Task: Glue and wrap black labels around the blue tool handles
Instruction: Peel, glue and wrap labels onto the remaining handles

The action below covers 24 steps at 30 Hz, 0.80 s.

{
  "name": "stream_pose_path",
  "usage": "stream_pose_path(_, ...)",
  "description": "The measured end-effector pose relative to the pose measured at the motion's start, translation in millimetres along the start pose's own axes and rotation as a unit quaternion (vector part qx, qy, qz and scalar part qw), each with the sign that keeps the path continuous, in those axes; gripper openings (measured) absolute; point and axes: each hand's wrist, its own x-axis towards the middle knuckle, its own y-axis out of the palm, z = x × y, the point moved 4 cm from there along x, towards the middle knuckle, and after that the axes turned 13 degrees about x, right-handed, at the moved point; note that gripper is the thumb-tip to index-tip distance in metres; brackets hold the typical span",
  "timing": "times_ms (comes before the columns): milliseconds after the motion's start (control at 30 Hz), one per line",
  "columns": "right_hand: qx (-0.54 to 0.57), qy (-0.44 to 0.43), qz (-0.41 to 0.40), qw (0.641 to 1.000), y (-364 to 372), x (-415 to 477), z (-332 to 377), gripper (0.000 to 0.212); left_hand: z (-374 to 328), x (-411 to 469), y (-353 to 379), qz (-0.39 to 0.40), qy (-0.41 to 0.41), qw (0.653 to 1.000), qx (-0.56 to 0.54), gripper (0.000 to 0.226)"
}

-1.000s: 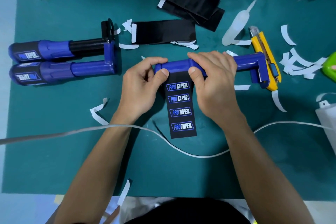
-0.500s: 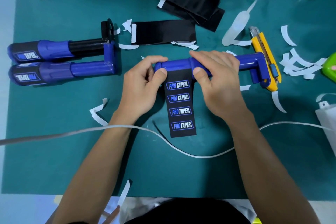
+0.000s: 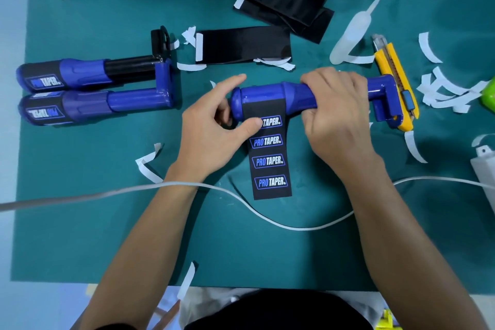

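Right hand (image 3: 334, 118) grips handle (image 3: 265, 94), hiding its middle; left hand (image 3: 211, 128) pinches label (image 3: 270, 161) top.

Bright, even overhead light. Soft, diffuse shadows on the teal green mat (image 3: 80, 222). Mild sheen on glossy blue plastic tool handle (image 3: 265, 91). Wide-angle bowing at edges; corners slightly soft, centre sharp.

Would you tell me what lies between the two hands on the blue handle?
The black label, its top over the blue handle, lies between the left hand and right hand; the head view shows it.
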Motion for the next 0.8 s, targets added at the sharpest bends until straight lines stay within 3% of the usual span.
stream_pose_path(167, 0.03, 0.0, -0.053, 0.998, -13, -5, 4, 0.034, 2, 2, 0, 0.005, -0.015, 0.999, -0.046, 0.091)
stream_pose_path(333, -0.003, -0.027, -0.097, 0.995, -23, -6, 18, 0.042, 0, 1, 9, 0.044, -0.028, 0.976, -0.211, 0.076)
stream_pose_path(567, -0.034, -0.003, -0.06, 0.998, -31, -15, 29, 0.043, -7, -2, 7, 0.033, -0.051, 0.949, -0.31, 0.07)
stream_pose_path(800, -0.022, 0.055, -0.024, 0.998, -32, -19, 31, 0.037, -10, -1, 8, 0.04, -0.061, 0.954, -0.292, 0.083)
